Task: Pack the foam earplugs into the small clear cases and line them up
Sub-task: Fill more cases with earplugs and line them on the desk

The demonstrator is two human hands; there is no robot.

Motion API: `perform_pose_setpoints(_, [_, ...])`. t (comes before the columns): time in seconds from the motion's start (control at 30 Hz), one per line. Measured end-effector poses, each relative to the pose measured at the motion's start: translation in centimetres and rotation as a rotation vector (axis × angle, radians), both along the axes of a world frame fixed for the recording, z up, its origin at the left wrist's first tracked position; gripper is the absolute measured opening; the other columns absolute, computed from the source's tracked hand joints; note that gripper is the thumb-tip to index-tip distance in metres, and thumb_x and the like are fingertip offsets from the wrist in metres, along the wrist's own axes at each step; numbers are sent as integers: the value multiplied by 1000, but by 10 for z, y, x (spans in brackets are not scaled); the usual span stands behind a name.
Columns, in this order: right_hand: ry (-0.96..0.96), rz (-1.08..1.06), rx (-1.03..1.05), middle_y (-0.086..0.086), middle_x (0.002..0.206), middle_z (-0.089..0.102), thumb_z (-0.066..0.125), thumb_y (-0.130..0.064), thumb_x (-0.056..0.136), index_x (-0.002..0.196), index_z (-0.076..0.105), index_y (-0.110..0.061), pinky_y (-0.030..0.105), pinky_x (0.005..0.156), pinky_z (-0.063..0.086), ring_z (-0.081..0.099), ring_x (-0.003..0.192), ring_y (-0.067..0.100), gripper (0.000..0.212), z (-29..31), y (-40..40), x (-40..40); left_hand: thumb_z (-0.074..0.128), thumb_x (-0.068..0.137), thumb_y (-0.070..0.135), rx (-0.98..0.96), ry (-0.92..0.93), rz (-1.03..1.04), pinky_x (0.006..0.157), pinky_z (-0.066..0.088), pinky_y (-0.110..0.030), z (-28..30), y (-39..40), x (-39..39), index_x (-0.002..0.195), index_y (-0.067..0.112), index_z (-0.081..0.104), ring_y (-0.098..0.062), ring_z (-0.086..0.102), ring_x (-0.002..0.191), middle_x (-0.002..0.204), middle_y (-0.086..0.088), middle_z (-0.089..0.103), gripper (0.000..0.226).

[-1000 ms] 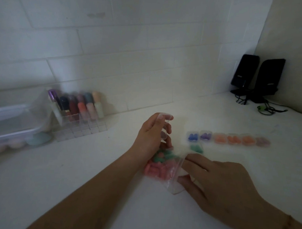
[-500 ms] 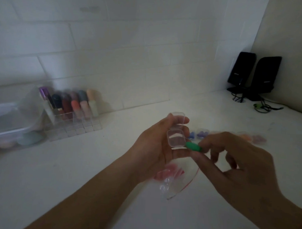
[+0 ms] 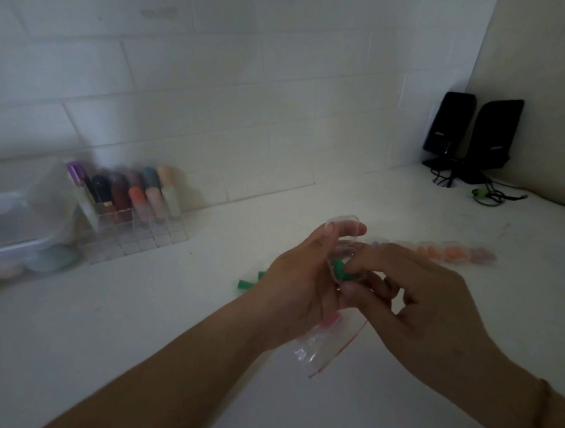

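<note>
- The left hand (image 3: 299, 278) is gripping the open clear case (image 3: 344, 248) by its edges; it looks stiff and light.
- The right hand (image 3: 413, 292) is pinching a soft green earplug (image 3: 339, 269), probably squeezing it in easily.

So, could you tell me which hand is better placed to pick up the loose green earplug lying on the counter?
Left, probably: the loose green earplug lies beside the left hand, but it holds the clear case. The right hand is farther away, pressing another earplug in.

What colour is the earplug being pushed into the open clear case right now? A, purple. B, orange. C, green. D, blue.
C: the right hand presses a green earplug into the open clear case that the left hand holds.
</note>
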State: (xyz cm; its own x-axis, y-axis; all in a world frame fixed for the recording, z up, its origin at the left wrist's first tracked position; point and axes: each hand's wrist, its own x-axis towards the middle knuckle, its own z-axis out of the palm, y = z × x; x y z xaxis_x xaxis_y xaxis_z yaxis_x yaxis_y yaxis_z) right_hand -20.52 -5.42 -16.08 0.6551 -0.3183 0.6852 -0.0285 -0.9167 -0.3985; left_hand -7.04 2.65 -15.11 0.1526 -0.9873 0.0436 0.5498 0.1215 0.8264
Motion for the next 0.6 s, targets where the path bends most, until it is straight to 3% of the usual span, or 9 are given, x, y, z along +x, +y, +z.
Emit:
perform_pose_setpoints(0.13, [-57,-23,25,-27,85,63,69,-24,82,85,69,-26,1,58,30,49,64,-9,4,-1,-2,0,35,102,35,13,-2,-17,74,54,-34,-4,-2,1,118,12,46,-15,54,67,118,-21,47,31])
perform_pose_setpoints(0.27, [9,-23,-22,-19,93,65,61,-31,84,84,68,-27,2,57,29,48,65,-4,9,-3,-2,2,33,102,34,-8,13,-49,69,56,-29,-6,-2,1,120,12,46,-27,55,78,103,-17,55,31])
perform_pose_setpoints(0.4, [-92,-13,-67,-13,96,66,67,-18,84,89,71,-19,3,52,29,47,56,-3,6,1,-3,-1,44,98,29,-27,31,0,62,57,-31,-3,-1,6,115,10,50,-26,60,73,101,-20,54,27])
perform_pose_setpoints(0.5, [-170,52,-45,-24,81,60,66,-16,83,76,69,-15,8,50,31,45,47,1,8,7,-7,-9,48,91,20,-64,75,153,64,58,-36,2,-2,17,113,8,51,-27,62,69,91,-17,59,25])
perform_pose_setpoints(0.6, [-43,88,-14,-34,57,45,60,-26,77,66,67,-23,6,51,27,39,43,-2,13,8,-13,-16,45,89,9,-97,171,346,64,58,-36,5,-3,35,111,8,52,-26,63,64,86,-16,61,22])
